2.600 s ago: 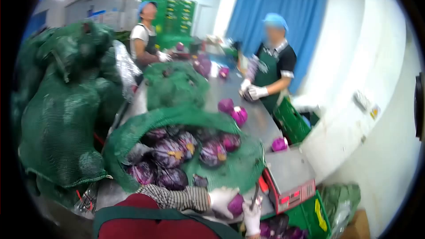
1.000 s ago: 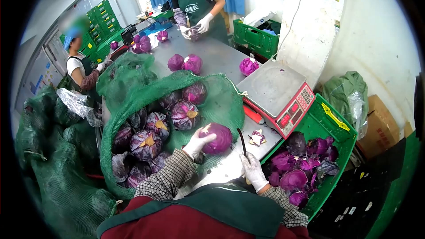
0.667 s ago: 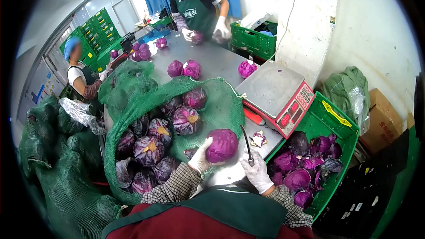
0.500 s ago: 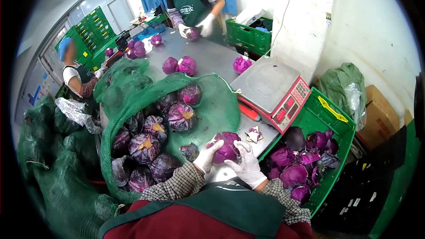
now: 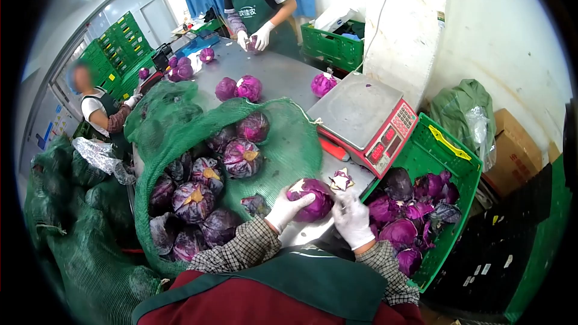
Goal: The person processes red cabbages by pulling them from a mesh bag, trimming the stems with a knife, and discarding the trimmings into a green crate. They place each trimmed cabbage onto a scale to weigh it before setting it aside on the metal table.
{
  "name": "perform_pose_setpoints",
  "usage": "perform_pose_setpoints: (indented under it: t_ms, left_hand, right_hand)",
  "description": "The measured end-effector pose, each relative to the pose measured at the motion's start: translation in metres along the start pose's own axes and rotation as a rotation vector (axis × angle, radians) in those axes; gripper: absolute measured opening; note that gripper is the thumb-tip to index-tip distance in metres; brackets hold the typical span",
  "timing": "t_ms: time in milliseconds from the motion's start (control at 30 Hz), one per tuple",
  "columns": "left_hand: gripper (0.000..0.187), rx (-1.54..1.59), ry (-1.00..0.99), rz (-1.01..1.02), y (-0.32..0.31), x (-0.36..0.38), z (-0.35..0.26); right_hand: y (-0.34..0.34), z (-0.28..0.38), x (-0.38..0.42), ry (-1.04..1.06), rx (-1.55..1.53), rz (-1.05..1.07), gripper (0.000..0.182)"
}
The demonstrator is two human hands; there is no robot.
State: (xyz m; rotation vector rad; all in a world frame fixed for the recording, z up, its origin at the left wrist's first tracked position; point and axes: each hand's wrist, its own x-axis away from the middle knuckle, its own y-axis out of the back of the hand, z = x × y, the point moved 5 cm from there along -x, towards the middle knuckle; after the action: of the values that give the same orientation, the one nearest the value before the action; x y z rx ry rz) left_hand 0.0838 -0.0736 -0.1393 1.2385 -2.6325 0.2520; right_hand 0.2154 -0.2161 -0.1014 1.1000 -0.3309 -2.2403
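Note:
A purple cabbage [image 5: 314, 202] is held above the metal table's near edge by my gloved left hand [image 5: 290, 207], with the thumb across its front. My gloved right hand [image 5: 352, 218] is at the cabbage's right side, its fingers bent; whether they pinch a leaf is too small to tell. Just beyond that hand lies a pale star-shaped cut piece [image 5: 341, 180]. Left of the held cabbage, an open green mesh bag [image 5: 289, 144] contains several cabbages [image 5: 242, 158], and a loose dark leaf piece [image 5: 256, 205] rests on its mesh.
A red scale [image 5: 361, 114] and a red-handled tool [image 5: 334, 148] lie ahead. At right, a green crate [image 5: 448, 247] holds purple leaves. Full mesh bags [image 5: 96, 253] are at left. One co-worker [image 5: 259, 9] handles a cabbage across the table; another person [image 5: 102, 105] stands at left.
The held cabbage has turned and shifted slightly right. My right hand has moved from its face to its right side, fingers now bent. The camera view has shifted slightly.

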Motion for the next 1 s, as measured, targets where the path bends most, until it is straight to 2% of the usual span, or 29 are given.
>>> perform_pose_setpoints:
  t_ms: [33, 100, 167, 200, 233, 300, 367, 433, 467, 500, 633, 700, 733, 767, 833, 1000]
  left_hand:
    - [0.069, -0.071, -0.008, -0.027, 0.0, 0.002, 0.001]
    - [0.096, -0.315, -0.167, 0.057, -0.002, 0.001, 0.004]
    - [0.11, -0.612, -0.205, 0.008, -0.009, 0.015, -0.014]
    - [0.117, -0.689, -0.17, -0.006, -0.004, 0.01, 0.001]
    - [0.118, -0.724, -0.184, 0.008, -0.006, 0.011, 0.0]
    - [0.119, -0.794, -0.208, 0.032, -0.009, 0.014, -0.005]
    - [0.119, -0.71, -0.191, 0.043, -0.003, 0.013, -0.001]
    - [0.118, -0.722, -0.206, 0.076, -0.004, 0.013, -0.003]
    - [0.118, -0.748, -0.207, 0.077, -0.006, 0.015, -0.008]
    - [0.118, -0.777, -0.207, 0.085, -0.009, 0.019, -0.012]
    - [0.116, -0.995, -0.313, 0.149, -0.027, 0.022, -0.024]
    - [0.115, -1.099, -0.401, 0.188, -0.035, 0.025, -0.03]
    - [0.116, -1.105, -0.374, 0.217, -0.039, 0.026, -0.036]
    - [0.117, -1.087, -0.372, 0.22, -0.036, 0.022, -0.034]
    - [0.118, -1.047, -0.368, 0.231, -0.029, 0.012, -0.026]
    - [0.126, -1.114, -0.32, 0.262, -0.03, -0.004, -0.021]
  right_hand:
    - [0.01, -0.003, -0.007, -0.018, 0.048, -0.032, 0.02]
    - [0.018, -0.019, -0.011, -0.1, 0.061, -0.056, 0.014]
    - [0.029, -0.024, -0.01, -0.115, 0.072, -0.087, 0.011]
    - [0.033, -0.025, -0.007, -0.154, 0.085, -0.075, 0.009]
    - [0.035, -0.029, -0.002, -0.191, 0.073, -0.071, 0.008]
    - [0.055, -0.035, 0.0, -0.266, 0.0, -0.222, 0.003]
    - [0.092, -0.067, 0.003, -0.432, -0.111, -0.415, 0.004]
    - [0.13, -0.085, 0.004, -0.491, -0.188, -0.34, 0.008]
    - [0.137, -0.081, -0.001, -0.605, 0.036, -0.109, 0.019]
    - [0.131, -0.078, 0.002, -0.506, 0.058, -0.095, 0.026]
    - [0.061, -0.02, 0.009, -0.157, -0.05, 0.25, 0.045]
    - [0.029, 0.006, 0.006, -0.143, -0.101, 0.435, 0.047]
    - [0.017, 0.004, 0.01, -0.149, -0.119, 0.494, 0.045]
    - [0.016, 0.006, 0.007, -0.063, -0.1, 0.466, 0.042]
    - [0.015, 0.004, 0.004, -0.03, -0.083, 0.516, 0.043]
    - [0.009, 0.002, -0.001, 0.122, 0.042, 0.453, 0.035]
